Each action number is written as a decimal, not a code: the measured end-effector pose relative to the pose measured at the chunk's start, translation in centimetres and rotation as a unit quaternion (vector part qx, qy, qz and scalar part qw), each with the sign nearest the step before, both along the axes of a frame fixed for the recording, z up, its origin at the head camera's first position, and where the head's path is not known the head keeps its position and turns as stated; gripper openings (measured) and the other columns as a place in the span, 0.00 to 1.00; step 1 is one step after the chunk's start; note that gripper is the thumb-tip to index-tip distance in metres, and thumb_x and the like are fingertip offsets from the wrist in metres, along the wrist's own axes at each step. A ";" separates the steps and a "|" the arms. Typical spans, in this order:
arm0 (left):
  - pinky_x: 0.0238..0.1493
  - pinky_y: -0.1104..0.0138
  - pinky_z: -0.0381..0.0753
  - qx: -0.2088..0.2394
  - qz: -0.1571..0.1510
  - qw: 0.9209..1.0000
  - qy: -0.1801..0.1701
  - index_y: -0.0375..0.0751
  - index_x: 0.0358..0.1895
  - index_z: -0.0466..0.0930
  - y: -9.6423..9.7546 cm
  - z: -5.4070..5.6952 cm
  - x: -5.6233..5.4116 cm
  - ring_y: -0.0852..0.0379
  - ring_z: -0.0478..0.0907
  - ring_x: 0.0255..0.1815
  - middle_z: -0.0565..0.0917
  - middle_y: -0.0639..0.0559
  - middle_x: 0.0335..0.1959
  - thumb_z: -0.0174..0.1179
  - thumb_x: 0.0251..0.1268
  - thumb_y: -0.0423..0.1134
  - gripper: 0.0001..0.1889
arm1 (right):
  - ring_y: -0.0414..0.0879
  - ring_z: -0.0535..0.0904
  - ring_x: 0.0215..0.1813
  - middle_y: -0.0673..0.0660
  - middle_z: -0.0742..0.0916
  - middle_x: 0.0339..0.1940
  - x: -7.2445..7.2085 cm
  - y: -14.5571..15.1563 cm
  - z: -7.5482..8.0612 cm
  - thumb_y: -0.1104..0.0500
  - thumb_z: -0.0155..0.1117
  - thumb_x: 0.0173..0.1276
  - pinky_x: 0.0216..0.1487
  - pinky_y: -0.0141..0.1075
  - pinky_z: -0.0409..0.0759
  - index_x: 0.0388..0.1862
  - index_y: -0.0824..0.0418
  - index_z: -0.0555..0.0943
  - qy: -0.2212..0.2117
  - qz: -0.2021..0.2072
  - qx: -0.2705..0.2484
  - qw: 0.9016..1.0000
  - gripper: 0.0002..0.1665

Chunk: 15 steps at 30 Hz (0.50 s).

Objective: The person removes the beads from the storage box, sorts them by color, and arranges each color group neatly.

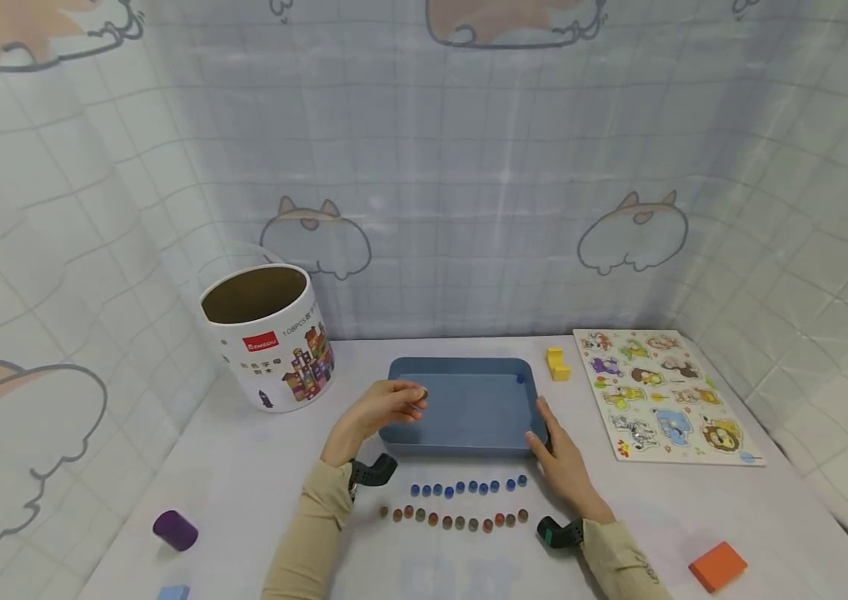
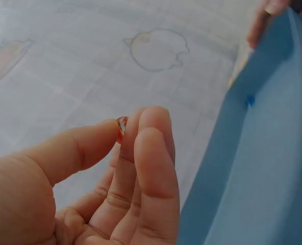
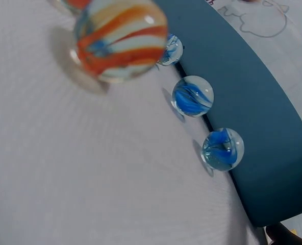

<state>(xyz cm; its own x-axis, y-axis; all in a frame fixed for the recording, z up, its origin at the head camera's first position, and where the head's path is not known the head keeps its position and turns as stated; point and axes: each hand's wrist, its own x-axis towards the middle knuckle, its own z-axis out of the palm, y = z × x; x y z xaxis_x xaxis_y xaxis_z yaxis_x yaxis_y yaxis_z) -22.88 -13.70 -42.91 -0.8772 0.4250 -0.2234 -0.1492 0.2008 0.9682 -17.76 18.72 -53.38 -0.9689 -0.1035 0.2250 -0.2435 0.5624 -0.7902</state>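
Between thumb and fingertips my left hand pinches a small glass marble with orange in it, held up over the left side of the blue-grey tray. My right hand rests at the tray's front right corner, its fingers extended along the side. One blue marble lies inside, at the far right corner. In front of the tray runs a row of blue-swirled marbles. Nearer to me is a second row of marbles, among them an orange-striped marble.
A white cardboard tub stands at the back left. An animal puzzle board lies on the right, beside a yellow block. Towards the front are a purple cylinder, a light blue block and an orange block.
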 end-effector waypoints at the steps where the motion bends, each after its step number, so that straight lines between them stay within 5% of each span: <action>1: 0.42 0.69 0.82 -0.003 0.005 1.000 -0.002 0.23 0.60 0.70 -0.8 -0.1 0.6 0.64 0.82 0.33 0.82 0.57 0.34 0.52 0.75 0.39 0.21 | 0.65 0.53 0.78 0.64 0.56 0.79 0.0 0.0 0.0 0.50 0.52 0.76 0.74 0.59 0.52 0.79 0.58 0.50 0.000 -0.001 0.001 1.000 0.39; 8: 0.36 0.70 0.82 -0.044 0.014 0.999 0.002 0.20 0.52 0.74 -5.6 -1.9 5.4 0.62 0.81 0.30 0.84 0.53 0.32 0.56 0.71 0.39 0.21 | 0.65 0.53 0.78 0.64 0.57 0.79 0.2 -0.1 -0.1 0.48 0.50 0.77 0.74 0.59 0.51 0.79 0.59 0.51 -0.002 0.000 0.003 1.000 0.39; 15: 0.29 0.68 0.80 -0.103 -0.009 0.994 -0.021 0.25 0.45 0.80 -7.1 -3.1 9.0 0.62 0.78 0.24 0.82 0.55 0.24 0.60 0.67 0.38 0.15 | 0.65 0.53 0.77 0.64 0.57 0.79 0.0 0.0 0.0 0.49 0.50 0.77 0.73 0.59 0.52 0.79 0.58 0.52 0.003 -0.002 0.001 1.000 0.38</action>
<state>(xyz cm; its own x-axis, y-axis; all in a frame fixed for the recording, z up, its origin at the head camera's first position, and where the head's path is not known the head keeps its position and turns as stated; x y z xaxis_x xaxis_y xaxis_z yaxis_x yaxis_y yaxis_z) -13.92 -20.78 -45.99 -0.8580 0.3820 -0.3433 -0.1828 0.3976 0.8992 -17.77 18.67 -53.42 -0.9677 -0.1008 0.2311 -0.2469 0.5653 -0.7871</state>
